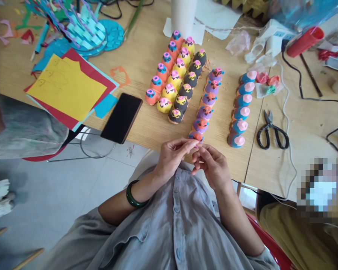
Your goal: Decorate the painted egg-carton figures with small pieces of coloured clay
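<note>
My left hand point(173, 155) and my right hand point(212, 163) meet at the table's front edge, fingertips nearly touching. Between them shows a tiny dark pink piece point(197, 146), pinched by my left thumb and fingers. My right thumb and index finger are pressed together beside it; what they hold, if anything, is too small to name. Just beyond the fingertips is the near end of a row of purple figures with orange tops point(200, 125). Left of it stand rows of black point(175, 116), yellow point(164, 105) and orange figures point(152, 96). A row of blue figures with pink tops point(239, 126) stands on the right.
Black-handled scissors point(272, 135) and a white cable lie at the right. A phone point(121, 118) and yellow and red paper sheets point(69, 88) lie at the left. A white cylinder point(183, 15) and a red roll point(305, 42) are at the back. People sit on both sides.
</note>
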{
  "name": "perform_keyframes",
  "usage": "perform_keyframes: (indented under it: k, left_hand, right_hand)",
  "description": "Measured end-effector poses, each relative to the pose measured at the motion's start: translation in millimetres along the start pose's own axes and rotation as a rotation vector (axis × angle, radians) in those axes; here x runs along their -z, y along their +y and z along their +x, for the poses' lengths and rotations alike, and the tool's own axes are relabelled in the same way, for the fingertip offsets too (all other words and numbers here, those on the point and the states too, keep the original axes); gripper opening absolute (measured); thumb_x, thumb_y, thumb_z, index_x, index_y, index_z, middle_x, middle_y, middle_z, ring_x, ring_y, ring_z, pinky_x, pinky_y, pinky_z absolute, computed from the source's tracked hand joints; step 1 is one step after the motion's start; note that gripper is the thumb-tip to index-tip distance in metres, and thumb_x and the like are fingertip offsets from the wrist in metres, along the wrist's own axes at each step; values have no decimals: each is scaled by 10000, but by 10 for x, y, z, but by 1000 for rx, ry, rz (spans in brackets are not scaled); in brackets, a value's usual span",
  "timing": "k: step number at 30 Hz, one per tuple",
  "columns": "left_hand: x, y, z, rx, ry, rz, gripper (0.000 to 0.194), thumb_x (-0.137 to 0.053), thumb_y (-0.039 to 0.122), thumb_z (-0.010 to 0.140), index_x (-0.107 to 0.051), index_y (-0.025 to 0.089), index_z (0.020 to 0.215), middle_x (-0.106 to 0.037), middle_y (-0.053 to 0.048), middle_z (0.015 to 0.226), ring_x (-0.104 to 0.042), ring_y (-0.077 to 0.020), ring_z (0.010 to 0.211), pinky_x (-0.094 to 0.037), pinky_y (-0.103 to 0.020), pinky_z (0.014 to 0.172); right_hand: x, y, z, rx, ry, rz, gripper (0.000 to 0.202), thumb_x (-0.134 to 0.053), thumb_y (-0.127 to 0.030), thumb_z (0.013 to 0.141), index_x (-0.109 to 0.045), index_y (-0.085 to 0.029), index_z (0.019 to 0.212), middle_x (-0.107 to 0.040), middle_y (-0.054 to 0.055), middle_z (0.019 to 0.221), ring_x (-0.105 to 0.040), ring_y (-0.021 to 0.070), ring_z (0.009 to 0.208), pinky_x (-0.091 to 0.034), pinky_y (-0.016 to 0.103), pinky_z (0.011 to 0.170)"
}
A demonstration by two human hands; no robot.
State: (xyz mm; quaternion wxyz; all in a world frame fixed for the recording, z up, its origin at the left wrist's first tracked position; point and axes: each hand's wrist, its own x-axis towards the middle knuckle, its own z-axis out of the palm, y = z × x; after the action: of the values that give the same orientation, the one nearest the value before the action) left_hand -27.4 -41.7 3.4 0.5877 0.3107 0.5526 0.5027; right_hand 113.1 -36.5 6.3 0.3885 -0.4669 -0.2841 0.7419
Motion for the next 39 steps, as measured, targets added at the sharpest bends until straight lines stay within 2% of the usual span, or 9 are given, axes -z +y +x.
perform_keyframes:
  k: [3, 9, 16, 20, 25, 29, 32, 35, 39]
  left_hand:
    - [9, -7, 0, -25, -17, 3, 225, -788, 418, 814, -819, 195, 802, -572, 29, 614, -390, -65, 520, -312, -226, 478]
    - [42, 1, -19, 133, -108, -101, 503, -651, 587, 879, -774, 216, 1195, -534, 25, 695, -296, -44, 458, -221, -215, 403]
    - [56, -66, -54, 62, -42, -34, 341, -769, 504, 809, -810, 168, 846, -536, 30, 595, -389, -62, 490, -296, -222, 439]
    - [163, -99, 2, -14, -29, -31, 351, -753, 510, 831, -784, 161, 815, -464, 47, 572, -320, -51, 478, -231, -219, 436]
    - [433, -148, 140, -216, 121, 148, 318, -715, 450, 878, -760, 146, 796, -501, 36, 575, -360, -72, 529, -284, -215, 484]
    - [544, -229, 227, -295, 164, 317, 315, -670, 425, 900, -751, 147, 779, -585, 14, 613, -411, -89, 548, -331, -211, 508]
    - [566, -286, 240, -393, 104, 442, 310, -645, 404, 921, -761, 162, 765, -643, -5, 657, -485, -101, 574, -391, -212, 561]
    - [582, -307, 217, -439, 67, 489, 315, -637, 395, 936, -754, 177, 740, -677, -15, 671, -546, -118, 597, -423, -217, 587]
    - [588, -318, 183, -414, 28, 469, 345, -619, 427, 953, -752, 201, 729, -670, -12, 664, -533, -122, 559, -420, -229, 556]
  right_hand:
    - [-18, 7, 6, 18, 20, -8, 319, -858, -452, 742, -723, -175, 826, -663, -31, 625, -553, 81, 449, -591, 233, 412]
    - [-38, -10, 7, 5, 53, 16, 366, -884, -481, 696, -707, -168, 763, -666, -33, 581, -540, 75, 405, -566, 216, 389]
    - [-24, 29, -12, 16, -27, -104, 379, -769, -541, 815, -714, -165, 814, -671, -11, 611, -572, 105, 414, -551, 253, 404]
    - [139, 59, 19, 297, 211, -316, 383, -675, -550, 900, -718, -169, 901, -653, -18, 614, -547, 89, 436, -484, 229, 448]
    - [599, 64, -52, 545, 558, -550, 403, -615, -538, 948, -725, -161, 859, -574, -30, 584, -488, 84, 507, -390, 227, 503]
    - [1029, 35, -172, 601, 713, -613, 453, -594, -575, 939, -724, -151, 844, -568, -18, 589, -488, 113, 531, -383, 259, 525]
    - [1275, 12, -209, 591, 818, -570, 476, -611, -597, 915, -717, -141, 827, -563, -14, 591, -448, 108, 514, -344, 255, 497]
    - [1421, 17, -201, 581, 926, -461, 490, -619, -619, 897, -716, -146, 813, -554, -18, 575, -425, 104, 500, -328, 249, 483]
    - [1474, 46, -194, 568, 934, -477, 458, -628, -601, 904, -730, -160, 837, -570, -8, 602, -445, 116, 519, -355, 256, 492]
